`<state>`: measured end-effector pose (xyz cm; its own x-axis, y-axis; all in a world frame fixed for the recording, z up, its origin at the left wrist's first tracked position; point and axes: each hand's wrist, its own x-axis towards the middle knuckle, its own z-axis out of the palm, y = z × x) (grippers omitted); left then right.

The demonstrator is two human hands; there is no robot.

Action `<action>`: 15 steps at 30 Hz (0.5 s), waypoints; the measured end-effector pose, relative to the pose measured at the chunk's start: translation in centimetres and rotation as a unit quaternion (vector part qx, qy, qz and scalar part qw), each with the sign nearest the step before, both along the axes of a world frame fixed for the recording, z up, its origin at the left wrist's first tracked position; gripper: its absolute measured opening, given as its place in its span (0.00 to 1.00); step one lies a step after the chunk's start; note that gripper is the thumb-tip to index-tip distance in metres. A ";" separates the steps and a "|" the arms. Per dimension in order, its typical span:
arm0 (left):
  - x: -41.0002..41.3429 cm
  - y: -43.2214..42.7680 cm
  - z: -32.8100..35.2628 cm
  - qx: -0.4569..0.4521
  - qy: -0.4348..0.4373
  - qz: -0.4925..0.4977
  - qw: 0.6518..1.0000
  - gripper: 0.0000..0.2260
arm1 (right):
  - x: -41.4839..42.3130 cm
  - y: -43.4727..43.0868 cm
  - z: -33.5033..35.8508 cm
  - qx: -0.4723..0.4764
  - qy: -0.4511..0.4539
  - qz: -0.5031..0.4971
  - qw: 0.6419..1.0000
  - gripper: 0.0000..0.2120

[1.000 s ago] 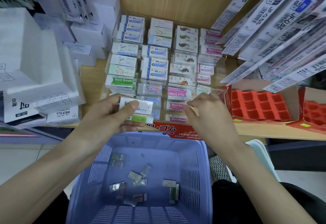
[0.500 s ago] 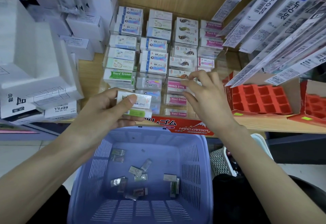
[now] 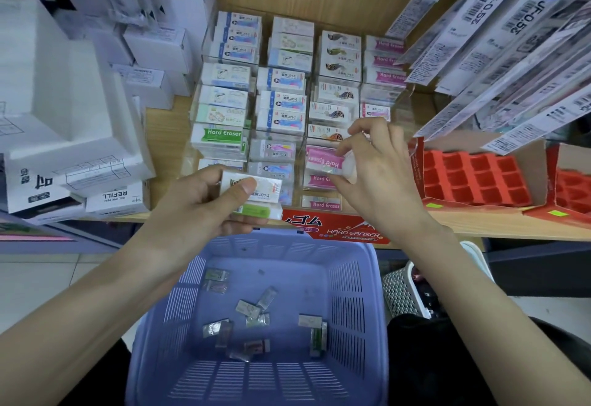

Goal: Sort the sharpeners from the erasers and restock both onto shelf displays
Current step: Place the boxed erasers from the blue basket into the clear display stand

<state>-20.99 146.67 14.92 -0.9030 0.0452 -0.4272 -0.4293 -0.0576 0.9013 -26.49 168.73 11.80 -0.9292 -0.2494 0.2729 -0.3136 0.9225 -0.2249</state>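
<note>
Head, pink eraser [image 3: 321, 161] in R fingers [image 3: 347, 150] (L hand [image 3: 204, 204] grips erasers [image 3: 259, 190])

A: Any telling what the right hand [image 3: 377, 175] pinches?
B: No — only a pale thing [image 3: 350, 167], blurred, hiding part of a pink eraser pack [image 3: 321, 158].
A: And under the left hand [image 3: 204, 204]?
B: Covers the print on the white pack [image 3: 268, 186]; hides most of the green pack [image 3: 256, 210] beneath.
A: Basket [image 3: 347, 303]?
B: Cut off along the near rim by the bottom edge — and holds wrapped pieces [image 3: 248, 308] too small to read.

Left grip [image 3: 204, 204] curls closed, thumb on top; right grip [image 3: 380, 175] pinches with fingertips.
</note>
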 end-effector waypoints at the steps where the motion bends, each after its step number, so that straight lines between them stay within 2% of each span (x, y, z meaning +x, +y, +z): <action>1: 0.0 -0.1 0.0 0.000 0.001 0.000 1.000 0.10 | 0.2 0.0 0.2 0.011 -0.007 0.009 1.000 0.15; 7: 0.0 -0.1 -0.2 0.002 0.007 0.001 1.000 0.11 | 0.3 -0.2 -1.1 0.099 -0.012 0.013 0.995 0.13; 12: 0.1 0.0 -0.6 0.002 0.014 -0.002 1.000 0.11 | 0.2 -0.3 -1.6 0.088 -0.041 -0.029 0.995 0.15; 15: 0.3 -0.1 -0.9 0.021 0.010 -0.007 1.000 0.13 | -0.2 -0.2 -0.2 0.011 -0.087 -0.017 0.996 0.14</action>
<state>-20.67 146.58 14.00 -0.9103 0.0754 -0.4071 -0.4128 -0.0898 0.9064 -26.70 168.54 11.59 -0.9698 -0.2212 0.1027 -0.2405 0.9372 -0.2526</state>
